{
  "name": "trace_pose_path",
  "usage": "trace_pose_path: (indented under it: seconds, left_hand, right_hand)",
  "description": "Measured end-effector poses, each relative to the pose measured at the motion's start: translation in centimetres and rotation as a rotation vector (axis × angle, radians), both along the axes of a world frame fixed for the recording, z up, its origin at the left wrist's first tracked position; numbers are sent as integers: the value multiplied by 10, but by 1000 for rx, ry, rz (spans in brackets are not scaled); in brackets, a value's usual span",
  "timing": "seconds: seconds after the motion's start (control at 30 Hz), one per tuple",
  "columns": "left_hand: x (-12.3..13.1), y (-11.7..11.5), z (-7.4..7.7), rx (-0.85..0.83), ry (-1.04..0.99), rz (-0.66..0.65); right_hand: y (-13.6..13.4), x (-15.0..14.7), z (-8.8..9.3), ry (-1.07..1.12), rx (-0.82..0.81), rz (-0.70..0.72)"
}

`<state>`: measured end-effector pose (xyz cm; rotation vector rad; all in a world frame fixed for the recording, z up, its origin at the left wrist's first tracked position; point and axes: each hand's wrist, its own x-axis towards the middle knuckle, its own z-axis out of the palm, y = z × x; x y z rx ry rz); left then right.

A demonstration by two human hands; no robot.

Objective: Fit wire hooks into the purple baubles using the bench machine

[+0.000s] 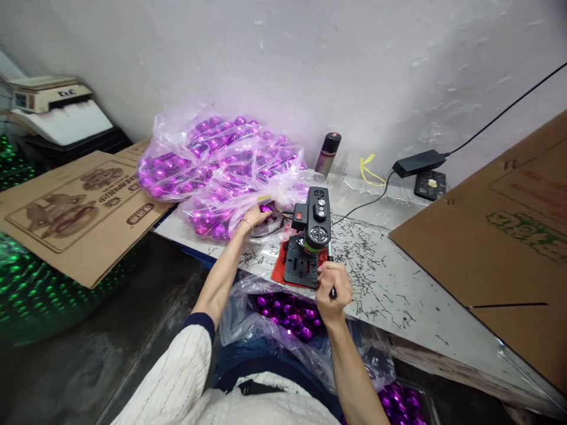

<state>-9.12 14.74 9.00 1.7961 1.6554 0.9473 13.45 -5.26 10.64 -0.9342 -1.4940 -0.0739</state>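
Note:
My left hand [256, 218] is closed around a shiny purple bauble [266, 208] at the mouth of a clear plastic bag [166, 139]. More purple baubles [241, 156] fill that bag. My right hand [334, 288] grips the black lever handle [331, 260] of a small black bench machine [319, 215]. Two round vents, knobs and a red switch show on the machine, whose slotted base plate [301, 268] rests on a red sheet [279, 273]. Below the table edge, at my lap, an open plastic bag [239, 321] holds purple baubles [290, 316].
Short black wire bits [367, 265] litter the white table [425, 295]. Behind stand a spray can [328, 154] and a power adapter [419, 163] with its cable. Cardboard [496, 236] leans at right; a printed carton flap [84, 206] lies left, above green baubles [57, 289].

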Motion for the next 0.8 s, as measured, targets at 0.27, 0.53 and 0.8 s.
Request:
trace_pose_path:
  seconds: [0.27,0.53,0.8]
  left_hand:
    - [9,-97,-5,-412,-1023,15]
    - [64,-153,-40,-388,-1130,55]
    - [96,-152,-64,-97,-708,27]
  right_hand:
    - [4,5,26,-20,-31,-8]
    - [9,7,32,-8,-62,-46]
    - [5,8,33,-65,-39,-18]
